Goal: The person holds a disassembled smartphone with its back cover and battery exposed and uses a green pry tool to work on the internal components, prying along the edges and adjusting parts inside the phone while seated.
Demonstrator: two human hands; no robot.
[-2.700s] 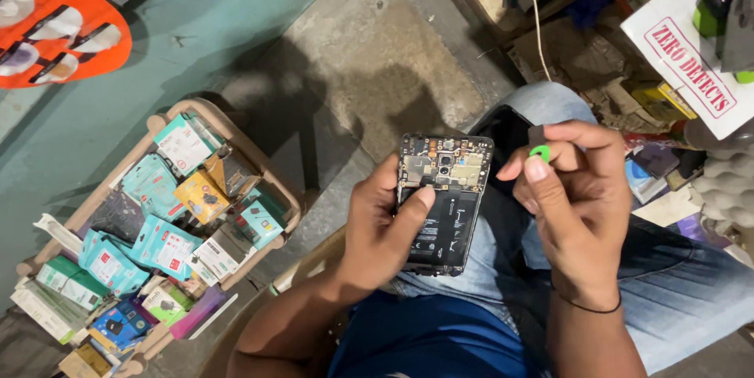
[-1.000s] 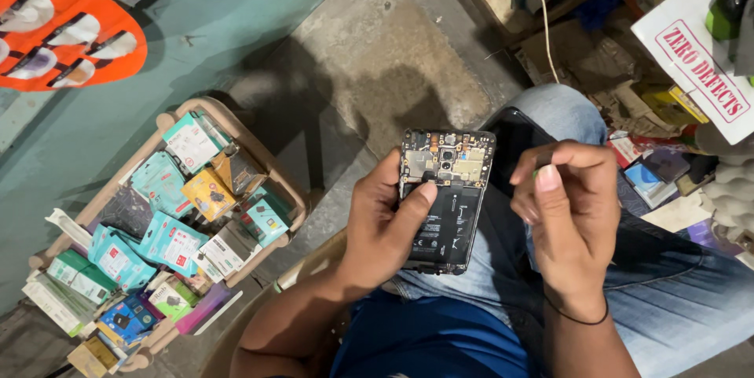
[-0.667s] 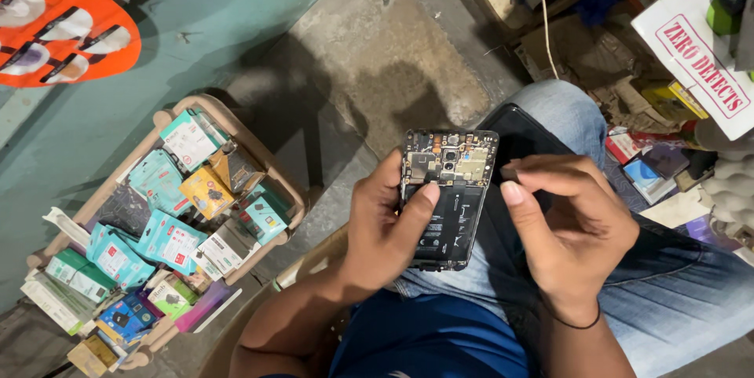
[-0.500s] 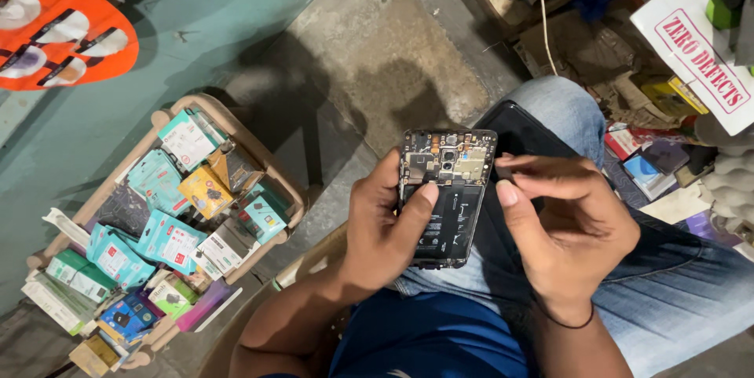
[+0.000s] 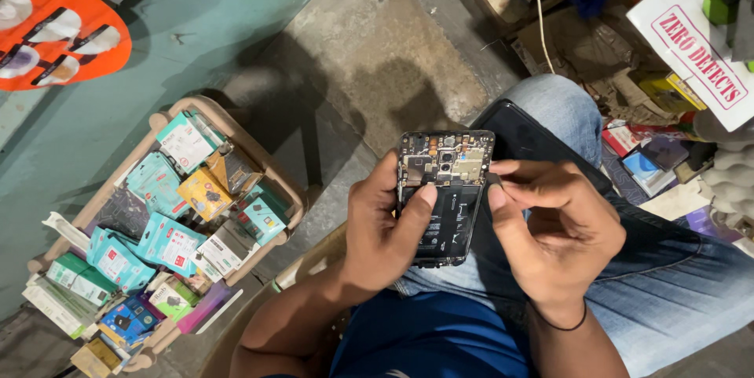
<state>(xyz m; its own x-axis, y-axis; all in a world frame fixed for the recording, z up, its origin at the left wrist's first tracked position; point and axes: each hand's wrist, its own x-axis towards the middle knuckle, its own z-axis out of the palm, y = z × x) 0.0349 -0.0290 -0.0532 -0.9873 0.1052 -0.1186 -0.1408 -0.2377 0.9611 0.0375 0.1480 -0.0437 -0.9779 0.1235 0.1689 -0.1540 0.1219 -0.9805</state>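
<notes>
Bare concrete floor (image 5: 393, 56) fills the top middle of the frame, with a teal painted patch running off to the upper left, where an orange display card (image 5: 55, 32) of small accessories sits in the corner. Pretty cluttered spot overall.

Centre of the frame: the left hand (image 5: 385, 233) is wrapped around an opened smartphone (image 5: 444, 193) with its back cover off — circuit board and camera module showing at the top end, dark battery area below. Thumb lies across the lower part of the exposed back, fingers curled behind it, so it's a firm grip. The phone sits over the person's lap, roughly upright in the picture.

The right hand (image 5: 558, 229) is just beside the phone's right edge, fingers bent in with thumb and forefinger tips drawn together at the upper right corner of the phone. Can't tell whether anything tiny is pinched between them. A thin black band sits on that wrist.

A black phone back panel (image 5: 534, 142) rests on the jeans-clad knee (image 5: 565, 107), right behind that hand.

Lower left has a beige plastic basket (image 5: 271, 170) stuffed with small teal, yellow and white packaged boxes. Upper right — a white sign (image 5: 695, 40) with red lettering over a pile of papers and boxes.
</notes>
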